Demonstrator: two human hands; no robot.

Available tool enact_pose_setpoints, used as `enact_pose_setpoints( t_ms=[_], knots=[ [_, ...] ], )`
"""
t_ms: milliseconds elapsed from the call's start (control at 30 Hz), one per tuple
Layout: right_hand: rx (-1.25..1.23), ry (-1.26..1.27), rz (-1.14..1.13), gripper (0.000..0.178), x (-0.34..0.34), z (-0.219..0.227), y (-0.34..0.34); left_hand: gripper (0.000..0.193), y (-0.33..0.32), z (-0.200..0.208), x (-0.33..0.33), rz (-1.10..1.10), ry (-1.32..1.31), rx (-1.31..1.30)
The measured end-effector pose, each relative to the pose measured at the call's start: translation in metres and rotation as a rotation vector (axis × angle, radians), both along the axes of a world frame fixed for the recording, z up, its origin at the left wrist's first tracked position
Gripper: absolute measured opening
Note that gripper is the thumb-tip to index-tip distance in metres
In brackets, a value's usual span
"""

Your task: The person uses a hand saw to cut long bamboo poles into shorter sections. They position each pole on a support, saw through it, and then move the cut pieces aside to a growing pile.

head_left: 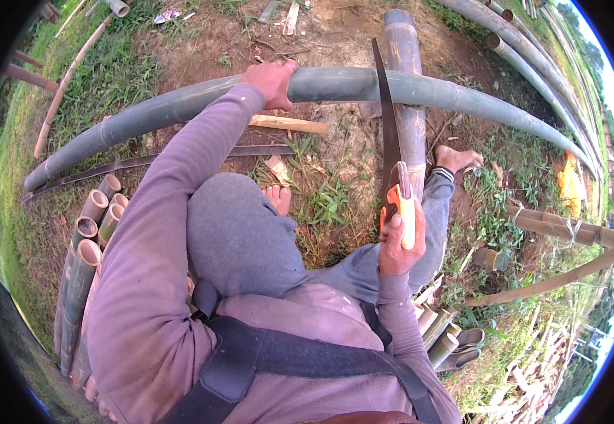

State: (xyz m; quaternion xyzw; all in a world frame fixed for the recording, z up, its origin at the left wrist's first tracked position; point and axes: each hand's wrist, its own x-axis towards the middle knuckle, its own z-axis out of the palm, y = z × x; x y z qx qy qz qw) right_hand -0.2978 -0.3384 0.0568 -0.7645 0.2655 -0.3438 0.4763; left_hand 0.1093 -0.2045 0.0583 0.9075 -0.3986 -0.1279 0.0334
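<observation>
A long green bamboo pole (pixel 180 106) runs across in front of me, bowed by the lens. My left hand (pixel 273 81) grips it from above, left of the middle. In my right hand (pixel 402 247) is a hand saw (pixel 387 106) with an orange handle, its dark blade pointing away from me. The blade lies across the pole, close to where the pole rests over a second, thicker bamboo log (pixel 411 141) that points away from me. Whether the teeth have cut into the pole, I cannot tell.
Cut bamboo pieces (pixel 81 261) stand bundled at my left, with more short pieces (pixel 442 339) at my lower right. A split strip (pixel 289 125) lies under the pole. Long poles (pixel 533 71) are stacked far right, near an orange plastic bag (pixel 571 185). My bare feet rest on the ground.
</observation>
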Motion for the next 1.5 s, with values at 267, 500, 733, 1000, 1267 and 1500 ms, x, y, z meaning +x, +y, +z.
enact_pose_setpoints(
  t_ms=[267, 500, 733, 1000, 1267, 1500],
  knots=[
    [-0.284, -0.124, 0.008, 0.046, 0.108, -0.021, -0.052, 0.088, -0.007, -0.001, 0.004, -0.023, -0.002, -0.002],
    [0.180, 0.012, 0.051, 0.052, 0.003, 0.018, 0.008, 0.091, 0.000, -0.003, 0.013, -0.027, 0.066, 0.024],
    [0.144, -0.069, 0.000, 0.045, 0.095, -0.003, -0.036, 0.097, -0.019, 0.007, 0.011, -0.017, 0.073, 0.078],
    [0.046, -0.066, 0.075, 0.045, 0.126, 0.011, -0.032, 0.109, -0.016, -0.020, -0.001, -0.126, -0.153, 0.025],
    [-0.032, -0.053, 0.069, 0.043, 0.132, 0.033, -0.031, 0.104, -0.026, -0.014, 0.008, -0.124, -0.046, 0.057],
    [0.007, -0.042, 0.016, 0.052, 0.021, 0.005, -0.001, 0.100, -0.020, -0.011, 0.004, -0.084, -0.053, 0.050]
  ],
)
